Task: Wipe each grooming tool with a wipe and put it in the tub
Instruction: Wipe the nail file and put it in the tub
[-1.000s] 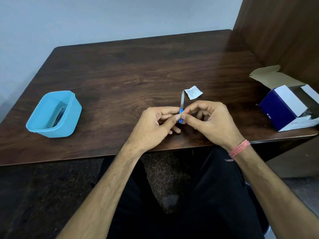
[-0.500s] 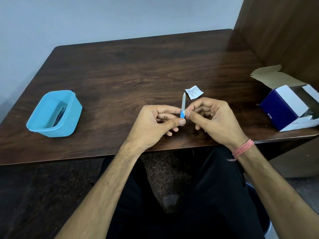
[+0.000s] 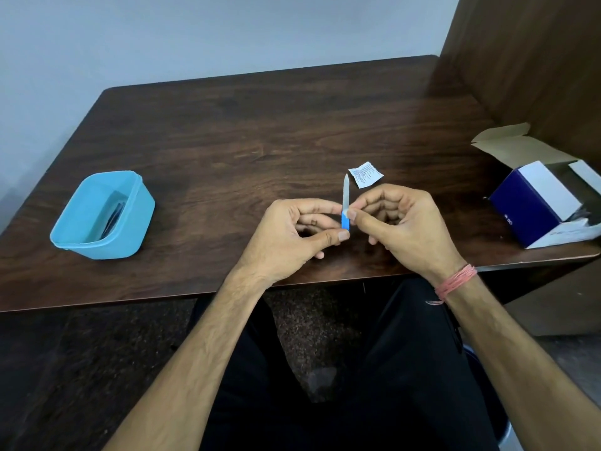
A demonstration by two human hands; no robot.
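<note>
We hold a nail file [image 3: 345, 203] upright above the table [image 3: 227, 141]: our left hand [image 3: 292, 232] pinches its blue handle, our right hand [image 3: 403, 219] pinches just above. The blue tub [image 3: 133, 229] stands well apart at the left, dark tools inside.

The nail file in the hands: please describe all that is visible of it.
The nail file is slim, with a grey, metal-looking blade ending in a point and a blue handle. It stands almost upright above the table's near edge, point away from the person. The left hand pinches the handle; the right hand pinches it just above.
</note>
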